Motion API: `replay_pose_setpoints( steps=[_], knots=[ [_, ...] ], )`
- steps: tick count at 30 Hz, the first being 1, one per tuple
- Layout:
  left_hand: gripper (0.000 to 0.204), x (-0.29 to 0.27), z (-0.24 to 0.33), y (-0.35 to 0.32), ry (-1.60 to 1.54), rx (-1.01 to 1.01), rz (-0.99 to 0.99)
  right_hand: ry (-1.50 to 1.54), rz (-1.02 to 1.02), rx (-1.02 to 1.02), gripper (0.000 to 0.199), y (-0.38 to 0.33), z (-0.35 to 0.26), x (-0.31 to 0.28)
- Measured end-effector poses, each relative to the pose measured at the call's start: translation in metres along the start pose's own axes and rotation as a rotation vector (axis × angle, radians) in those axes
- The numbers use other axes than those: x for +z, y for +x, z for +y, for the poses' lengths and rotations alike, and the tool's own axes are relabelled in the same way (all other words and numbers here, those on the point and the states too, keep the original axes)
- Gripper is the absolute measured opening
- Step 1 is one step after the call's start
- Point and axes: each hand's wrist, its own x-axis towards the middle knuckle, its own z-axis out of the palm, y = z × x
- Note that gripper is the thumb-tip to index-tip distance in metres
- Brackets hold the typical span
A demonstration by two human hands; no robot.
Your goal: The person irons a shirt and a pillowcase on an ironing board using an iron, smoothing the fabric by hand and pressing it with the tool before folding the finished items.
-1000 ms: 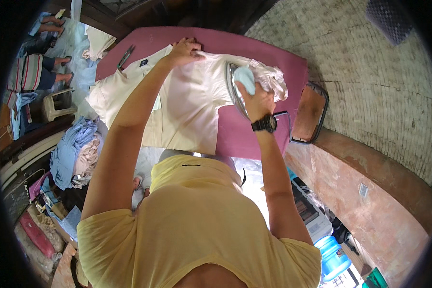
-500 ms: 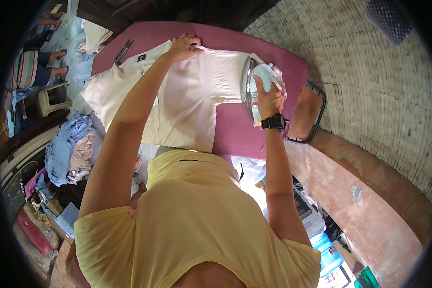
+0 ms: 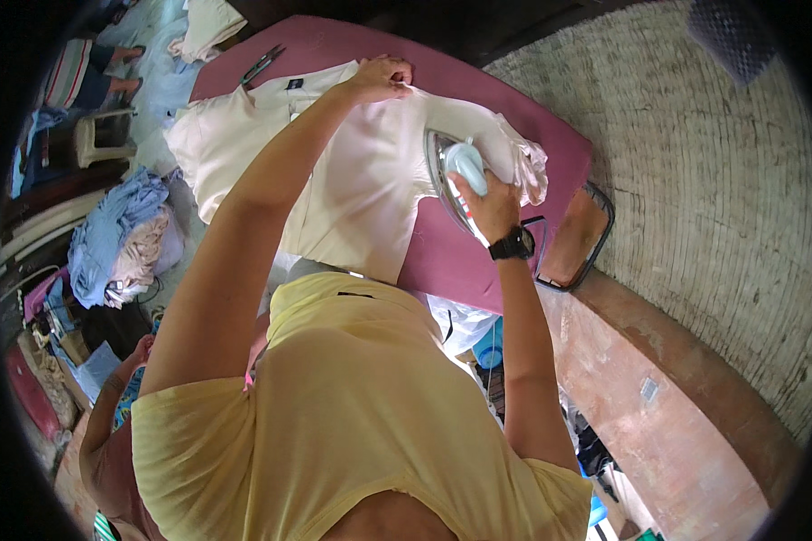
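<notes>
A cream short-sleeved shirt [image 3: 356, 180] lies spread over a maroon padded ironing board [image 3: 451, 248]. My left hand [image 3: 381, 79] is closed at the shirt's shoulder edge, fingers curled on the cloth. In my right hand [image 3: 492, 206] is a clothes iron [image 3: 465, 165] with a pale blue-green top, gripped by its handle. Its metal soleplate rests at the sleeve's lower edge near the underarm, overlapping the board cover. Beyond the iron, the sleeve's end is bunched and wrinkled. Dark thread snips [image 3: 262, 66] lie on the board past the collar.
A black wire frame with a brown plate [image 3: 576, 239] juts from the board's right end. Heaped blue and beige clothes [image 3: 117, 239] and a beige stool [image 3: 104, 137] stand at left. Another person's arm [image 3: 104, 415] shows at lower left. A pinkish ledge [image 3: 668, 397] runs along the right.
The iron has moved from the sleeve's end toward the underarm and turned, uncovering the crumpled cuff. My left hand keeps its place on the shoulder. Another person's arm has appeared at lower left.
</notes>
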Motion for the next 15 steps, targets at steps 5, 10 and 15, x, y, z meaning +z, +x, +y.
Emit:
replay_pose_setpoints(
  steps=[5, 10, 15],
  knots=[
    [0.026, -0.013, -0.016, 0.007, -0.391, -0.056, -0.140, -0.046, 0.222, 0.120, 0.061, 0.043, -0.037, 0.020],
    [0.041, -0.051, 0.016, -0.005, 0.288, -0.168, -0.213, 0.032, 0.097, 0.297, 0.069, 0.111, -0.069, 0.010],
    [0.050, -0.049, -0.007, -0.020, 0.237, -0.224, -0.175, 0.146, 0.038, 0.173, 0.065, 0.070, -0.047, 0.022]
  ],
)
